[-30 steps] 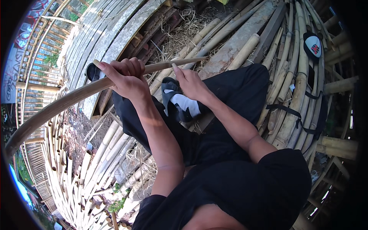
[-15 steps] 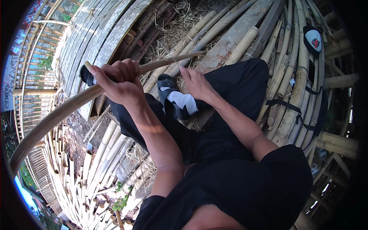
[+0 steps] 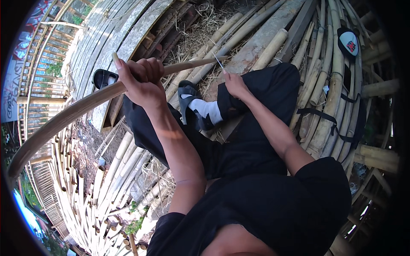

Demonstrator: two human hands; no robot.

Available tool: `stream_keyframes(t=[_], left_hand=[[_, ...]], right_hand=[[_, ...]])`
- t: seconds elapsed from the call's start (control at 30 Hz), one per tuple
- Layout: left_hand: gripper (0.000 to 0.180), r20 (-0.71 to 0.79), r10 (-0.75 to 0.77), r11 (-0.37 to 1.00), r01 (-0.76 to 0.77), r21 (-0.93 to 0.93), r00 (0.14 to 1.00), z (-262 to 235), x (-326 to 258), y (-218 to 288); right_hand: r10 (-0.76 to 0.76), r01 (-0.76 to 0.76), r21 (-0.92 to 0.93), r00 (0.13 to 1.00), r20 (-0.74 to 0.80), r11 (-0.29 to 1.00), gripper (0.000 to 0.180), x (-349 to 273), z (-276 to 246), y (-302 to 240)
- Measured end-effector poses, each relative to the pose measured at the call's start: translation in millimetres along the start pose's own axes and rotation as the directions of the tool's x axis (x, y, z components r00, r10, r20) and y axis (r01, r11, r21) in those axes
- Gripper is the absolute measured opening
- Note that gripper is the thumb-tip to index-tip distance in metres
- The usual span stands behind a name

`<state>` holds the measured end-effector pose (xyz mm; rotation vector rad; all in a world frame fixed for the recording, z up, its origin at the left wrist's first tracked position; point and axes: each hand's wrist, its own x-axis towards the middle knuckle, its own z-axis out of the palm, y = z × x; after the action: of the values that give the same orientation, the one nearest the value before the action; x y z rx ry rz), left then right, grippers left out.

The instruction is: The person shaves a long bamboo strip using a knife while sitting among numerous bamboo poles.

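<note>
Outdoor spot, strong light at left, shade at right. Weathered planks (image 3: 113, 34) upper left, rail fence (image 3: 45, 100) at the left edge, dry shavings (image 3: 194, 38) top centre. Loose poles (image 3: 117, 164) heap lower left and line the right side, where a cap (image 3: 349, 44) lies.

Curved pole (image 3: 87, 106) runs from the left edge to a thin tip just above centre. Left hand (image 3: 147, 83) wraps it, thumb raised; right hand (image 3: 236, 85) is closed round a thin blade (image 3: 218, 60) that crosses the tip in view — contact, cannot tell.

Risks, as judged: little wood left beyond the blade, so a stroke could run off the end toward the socked foot (image 3: 203, 110) or the trouser leg (image 3: 273, 85) close by. Pole's far end shows no support; its weight and bend could twist it in a one-handed grip — blade would then skid or bite too deep.
</note>
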<state>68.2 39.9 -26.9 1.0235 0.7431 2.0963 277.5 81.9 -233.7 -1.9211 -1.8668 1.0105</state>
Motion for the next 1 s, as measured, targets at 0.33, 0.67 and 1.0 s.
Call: stream_keyframes(t=[0.33,0.67,1.0], left_hand=[[0.062,0.073,-0.099,0.992,0.104,-0.071,0.992,-18.4,0.6,8.6],[0.067,-0.266,0.043,0.998,-0.027,0.064,0.963,-20.2,2.7,-5.8],[0.069,-0.112,0.022,0.998,-0.016,0.055,0.993,-22.4,2.0,-3.5]], right_hand=[[0.110,-0.248,0.637,0.963,0.248,0.730,0.039,-2.5,14.7,13.2],[0.293,-0.342,0.308,0.936,0.193,0.888,0.058,56.6,17.5,29.1],[0.286,-0.307,0.253,0.951,0.118,0.917,0.065,22.5,3.2,-15.5]])
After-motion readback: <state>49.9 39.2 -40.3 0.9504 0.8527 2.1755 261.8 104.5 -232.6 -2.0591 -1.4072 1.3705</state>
